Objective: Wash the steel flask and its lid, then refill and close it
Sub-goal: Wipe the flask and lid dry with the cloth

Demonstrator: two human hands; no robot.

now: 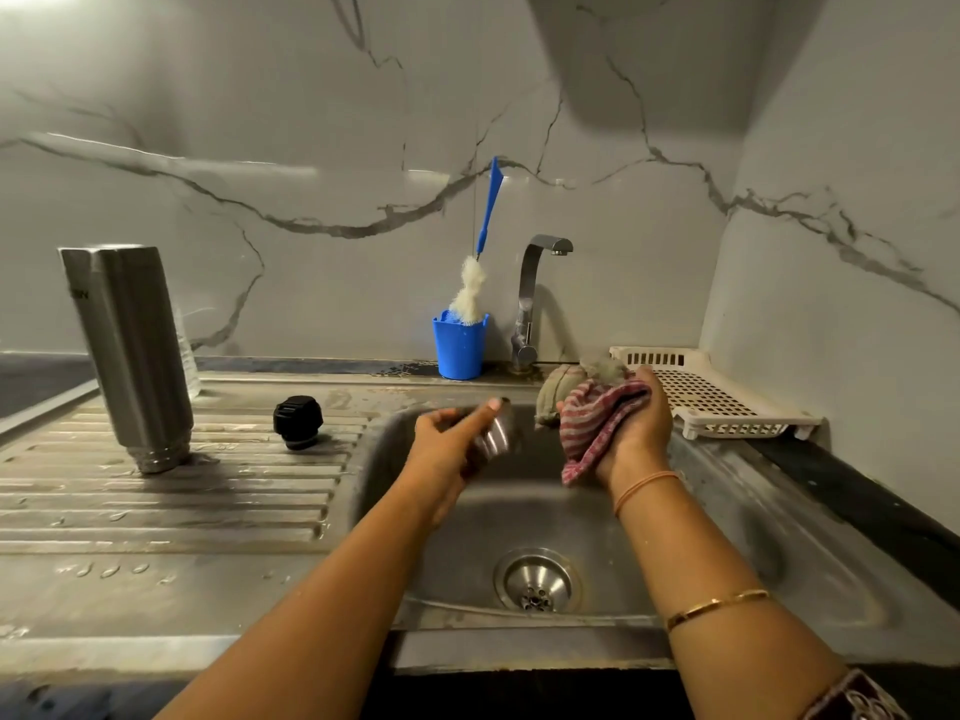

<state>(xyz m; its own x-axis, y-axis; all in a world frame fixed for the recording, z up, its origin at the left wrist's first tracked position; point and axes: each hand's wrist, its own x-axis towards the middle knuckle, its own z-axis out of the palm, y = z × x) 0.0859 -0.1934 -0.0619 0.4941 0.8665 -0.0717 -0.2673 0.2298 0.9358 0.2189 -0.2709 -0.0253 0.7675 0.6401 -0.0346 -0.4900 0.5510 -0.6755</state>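
The steel bench (pixel 156 511) runs out left of both hands, its sink (pixel 623 511) lying under them. The flask (pixel 130 356) stands mouth down on the ribbed part, well left of the left hand (pixel 447 439). A white tray (pixel 727 402) sits just right of the right hand (pixel 641 433). The right hand's fingers are curled round a striped cloth (pixel 592 423), bunched in the palm. Beyond and between the hands are a tap (pixel 530 298) and a blue cup (pixel 460 348) with a brush (pixel 470 291). The black lid (pixel 297 422) lies between flask and left hand. The left hand grips a steel cup (pixel 496 433) (blurred) over the sink, apart from the cloth.
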